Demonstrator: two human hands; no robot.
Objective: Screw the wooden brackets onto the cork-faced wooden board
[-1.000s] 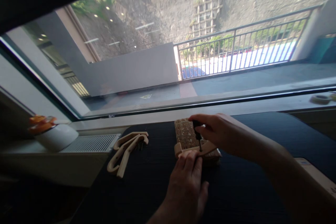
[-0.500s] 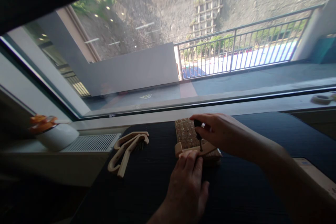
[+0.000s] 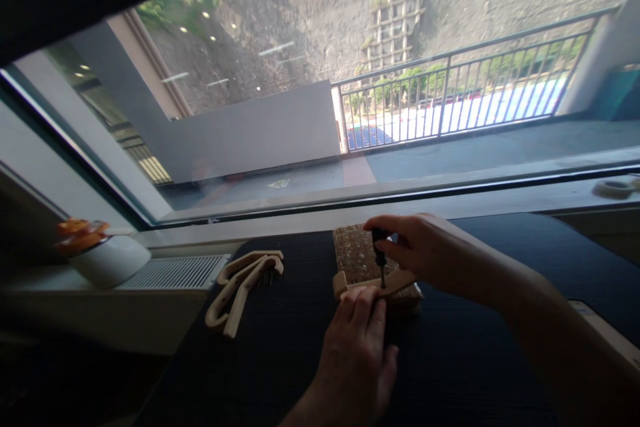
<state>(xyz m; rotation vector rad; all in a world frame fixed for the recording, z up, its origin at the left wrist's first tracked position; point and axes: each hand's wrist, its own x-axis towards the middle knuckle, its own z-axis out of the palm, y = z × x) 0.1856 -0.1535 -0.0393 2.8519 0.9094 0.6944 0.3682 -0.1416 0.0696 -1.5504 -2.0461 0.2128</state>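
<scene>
A pale wooden hook [image 3: 400,280] lies across a rough, brown, speckled block [image 3: 356,252] on the dark table. The fingers of my left hand [image 3: 356,353] press the hook against the block from the near side; the thumb lies apart. A small black-handled screwdriver [image 3: 380,247] stands upright, its tip on the hook just right of those fingertips. My right hand [image 3: 425,243] pinches its handle between thumb and fingers. Whether a screw sits under the tip is too small to see. More wooden hooks [image 3: 243,290] lie to the left, beside several small screws [image 3: 270,276].
Behind the dark table [image 3: 290,360] runs a white windowsill [image 3: 280,223] below a large window. A white pot [image 3: 107,260] with something orange in it stands at left by a radiator grille [image 3: 175,272]. A flat pale object [image 3: 600,327] lies at right.
My right hand's fingers have shifted slightly around the screwdriver handle, and more of the handle shows. The left hand and the hook look the same.
</scene>
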